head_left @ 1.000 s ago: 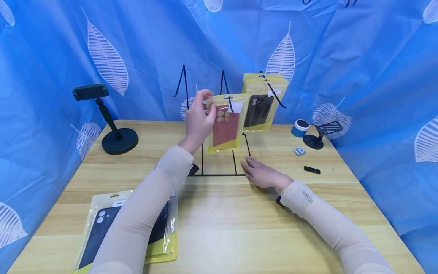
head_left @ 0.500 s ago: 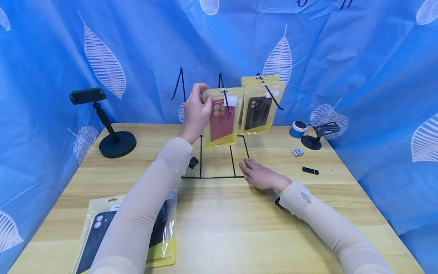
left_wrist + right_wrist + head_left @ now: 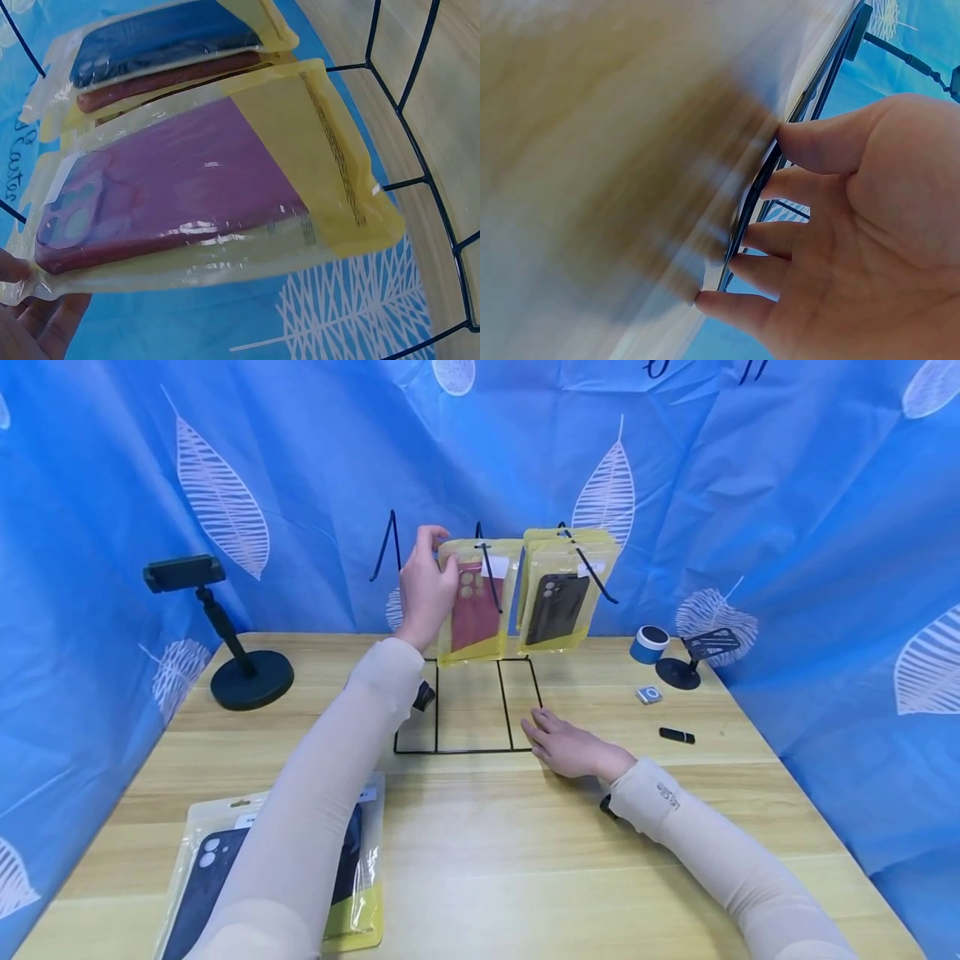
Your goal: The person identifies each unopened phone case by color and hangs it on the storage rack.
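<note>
My left hand [image 3: 427,585] pinches the upper left corner of a clear and yellow bag holding a dark red phone case [image 3: 476,614]. The bag hangs on the middle hook of a black wire display rack [image 3: 465,752], its hole around the wire. In the left wrist view, thumb and fingers grip the camera end of the bagged phone case [image 3: 172,180]. Several bagged cases, a black phone case [image 3: 557,610] in front, hang from the right hook. My right hand [image 3: 572,749] rests with spread fingers at the rack base's front right corner; its fingertips touch the wire and tabletop.
More bagged phone cases [image 3: 202,885] lie at the front left, partly under my left arm. A black phone stand [image 3: 251,681] stands at the left. At the right are a blue round jar [image 3: 648,645], a small black stand [image 3: 678,673], a silver clip player [image 3: 648,695] and a black stick [image 3: 677,736].
My left hand has pushed the red-case bag back and up along the middle hook, away from its tip. The right hand stays on the rack base. The head view has shifted slightly.
</note>
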The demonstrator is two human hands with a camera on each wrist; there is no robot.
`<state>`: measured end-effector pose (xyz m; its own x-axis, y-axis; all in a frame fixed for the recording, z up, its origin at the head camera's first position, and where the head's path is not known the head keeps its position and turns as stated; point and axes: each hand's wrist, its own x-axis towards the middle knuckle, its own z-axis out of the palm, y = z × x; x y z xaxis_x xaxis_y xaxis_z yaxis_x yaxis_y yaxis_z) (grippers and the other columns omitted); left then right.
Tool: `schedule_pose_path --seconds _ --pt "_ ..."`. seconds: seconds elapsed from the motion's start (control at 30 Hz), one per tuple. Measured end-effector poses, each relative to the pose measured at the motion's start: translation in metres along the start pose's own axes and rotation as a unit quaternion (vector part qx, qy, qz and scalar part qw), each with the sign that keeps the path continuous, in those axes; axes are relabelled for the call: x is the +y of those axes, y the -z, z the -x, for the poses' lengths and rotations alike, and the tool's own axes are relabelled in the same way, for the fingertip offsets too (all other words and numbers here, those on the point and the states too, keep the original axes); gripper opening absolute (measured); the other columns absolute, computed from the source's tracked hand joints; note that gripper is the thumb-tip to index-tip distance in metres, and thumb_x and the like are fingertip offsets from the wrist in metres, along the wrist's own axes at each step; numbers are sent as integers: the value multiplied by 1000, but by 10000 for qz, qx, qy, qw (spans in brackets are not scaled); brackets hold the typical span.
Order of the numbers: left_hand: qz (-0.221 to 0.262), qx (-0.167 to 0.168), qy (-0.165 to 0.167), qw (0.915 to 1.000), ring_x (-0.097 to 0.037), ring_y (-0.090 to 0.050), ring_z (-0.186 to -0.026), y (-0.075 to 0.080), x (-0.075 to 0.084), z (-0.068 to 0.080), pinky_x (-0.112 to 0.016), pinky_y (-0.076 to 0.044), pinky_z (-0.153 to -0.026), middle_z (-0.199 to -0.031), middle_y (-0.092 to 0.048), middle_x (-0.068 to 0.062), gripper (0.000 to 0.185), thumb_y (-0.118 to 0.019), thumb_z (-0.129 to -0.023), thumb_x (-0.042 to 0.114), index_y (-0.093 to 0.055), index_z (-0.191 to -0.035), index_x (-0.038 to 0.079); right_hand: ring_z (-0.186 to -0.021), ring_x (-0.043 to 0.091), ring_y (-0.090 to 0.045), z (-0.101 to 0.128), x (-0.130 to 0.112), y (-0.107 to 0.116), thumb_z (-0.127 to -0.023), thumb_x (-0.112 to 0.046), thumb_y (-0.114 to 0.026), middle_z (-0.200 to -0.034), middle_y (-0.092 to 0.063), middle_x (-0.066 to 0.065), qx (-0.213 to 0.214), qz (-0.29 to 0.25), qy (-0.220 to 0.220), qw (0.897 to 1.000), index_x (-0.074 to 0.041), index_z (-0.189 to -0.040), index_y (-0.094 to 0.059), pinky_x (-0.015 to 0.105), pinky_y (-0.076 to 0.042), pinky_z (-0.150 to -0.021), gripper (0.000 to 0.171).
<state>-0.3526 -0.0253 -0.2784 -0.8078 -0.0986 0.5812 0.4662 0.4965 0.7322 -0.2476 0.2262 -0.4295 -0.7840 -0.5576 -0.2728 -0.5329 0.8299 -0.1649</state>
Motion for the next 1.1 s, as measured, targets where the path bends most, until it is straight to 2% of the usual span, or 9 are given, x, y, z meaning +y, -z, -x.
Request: schedule_pose_path --seconds 0.17,0.4,0.67,0.87,0.97,1.1 --pt "-59 -25 370 9993 -17 -45 -58 -4 -3 -9 -28 -39 -54 -127 -61 -6 32 -53 -102 24 -49 -132 15 -152 44 -11 1 0 -1 -108 -23 -37 -163 -10 28 6 -32 -2 10000 -1 -157 -21 55 -18 -123 56" --pt "-47 5 478 9988 -21 -46 -62 -9 -4 -17 -29 -38 -57 -134 -60 -7 33 -54 -103 24 -47 -134 13 -152 44 -12 2 0 -2 -108 -23 -37 -163 -11 28 48 -25 -28 10000 -2 -157 -22 55 -19 -122 55" --pt "-166 -48 780 9968 -20 -58 -82 -13 -2 -26 -28 -49 -68 -136 -58 -4 34 -53 -103 22 -47 -135 14 -152 43 -9 2 0 -1 -109 -25 -37 -164 -9 27 -31 -74 -60 9999 -3 -158 -20 54 -18 -123 56" --pt "-355 -178 799 9960 -23 -63 -99 -11 -3 -29 -34 -52 -83 -140 -56 -2 35 -55 -102 21 -48 -136 14 -152 44 -10 2 -1 0 -108 -23 -37 -163 -10 28 -9 -108 -36 9999 -2 -157 -21 55 -19 -122 56" --pt "-447 -217 752 9959 -22 -62 -92 -10 -3 -28 -34 -51 -79 -141 -56 -2 35 -54 -102 22 -48 -136 15 -152 44 -11 3 -2 1 -108 -22 -37 -163 -11 28 -3 -123 -32 9999 -1 -157 -22 55 -19 -122 55" --pt "-539 -286 769 9952 -23 -54 -71 -8 -4 -25 -32 -45 -64 -146 -52 3 40 -51 -103 28 -43 -142 19 -152 44 -11 3 -2 2 -108 -22 -37 -163 -11 28 22 -123 -37 9999 -1 -157 -22 56 -19 -122 55"
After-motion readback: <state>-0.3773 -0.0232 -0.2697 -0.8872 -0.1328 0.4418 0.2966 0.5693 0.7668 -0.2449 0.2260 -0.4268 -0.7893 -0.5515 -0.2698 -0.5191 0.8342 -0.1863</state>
